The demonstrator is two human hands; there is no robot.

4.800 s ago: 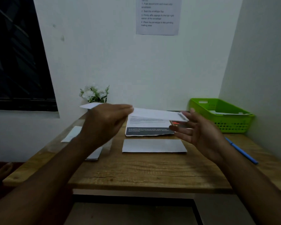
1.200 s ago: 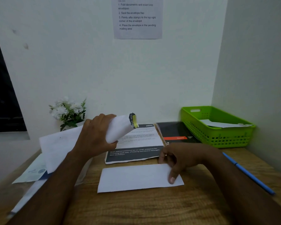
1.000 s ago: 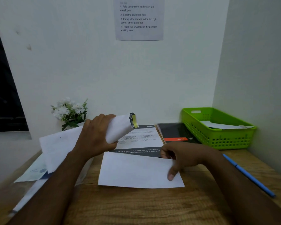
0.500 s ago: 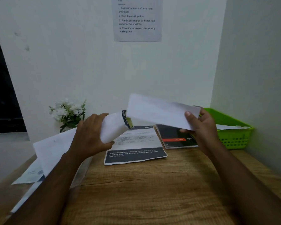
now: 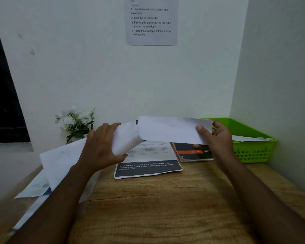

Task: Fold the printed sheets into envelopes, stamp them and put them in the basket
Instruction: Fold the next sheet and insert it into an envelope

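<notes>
Your L hand (image 5: 102, 147) has its fingers (image 5: 111, 125) curled round a folded sheet (image 5: 125, 140), held above the worktop (image 5: 165, 208). The sheet's tip meets the left end of the envelope (image 5: 173, 129); can't tell if it's inside. Your R hand (image 5: 217, 138) pinches the envelope's right end, thumb in front. Both papers hang over the printed sheet (image 5: 148, 166) & dark booklet (image 5: 194, 152) lying flat. The green basket (image 5: 253, 150) sits back right w/ one white paper (image 5: 248, 138) in it.
</notes>
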